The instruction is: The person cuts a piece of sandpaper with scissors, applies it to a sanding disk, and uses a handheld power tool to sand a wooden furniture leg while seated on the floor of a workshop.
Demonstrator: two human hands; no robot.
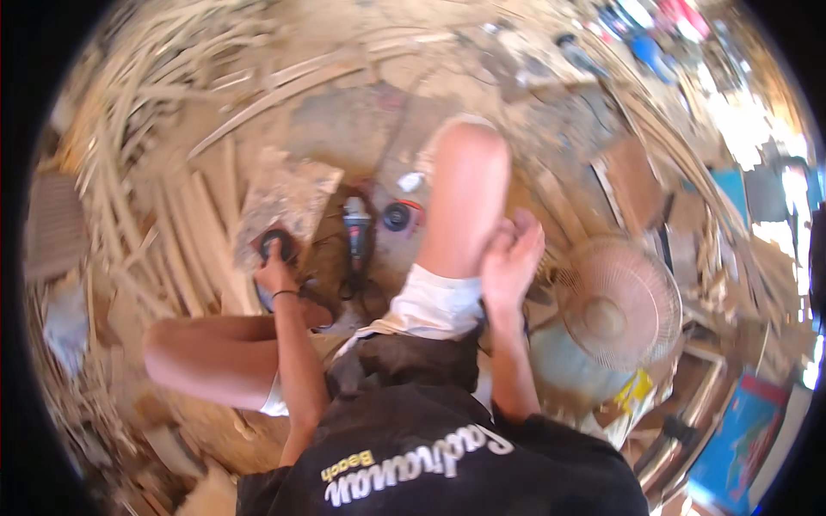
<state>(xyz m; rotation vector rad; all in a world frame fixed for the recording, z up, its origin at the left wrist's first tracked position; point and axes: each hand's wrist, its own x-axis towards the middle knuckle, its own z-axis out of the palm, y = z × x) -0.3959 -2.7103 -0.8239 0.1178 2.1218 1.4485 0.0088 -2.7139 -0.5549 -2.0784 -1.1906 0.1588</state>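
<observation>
My left hand [274,273] reaches down on the left with its fingers closed on a small dark round object [277,240]. Its exact kind is too blurred to tell. That object rests at the lower end of a worn, stained wooden board [288,193] on the ground. Beside my raised right leg, my right hand [514,258] is open, fingers stretched out, close to the thigh, holding nothing. A grey and black power tool [355,228] lies between the board and that leg. Right of it sits a black round piece with an orange edge [397,216].
A round fan [607,308] stands close to my right arm. Long wooden strips [185,245] lie left of the board, with a heap of more strips [129,129] behind. Right of the leg is a brown panel [631,185]. A blue and red box [738,443] sits at the lower right.
</observation>
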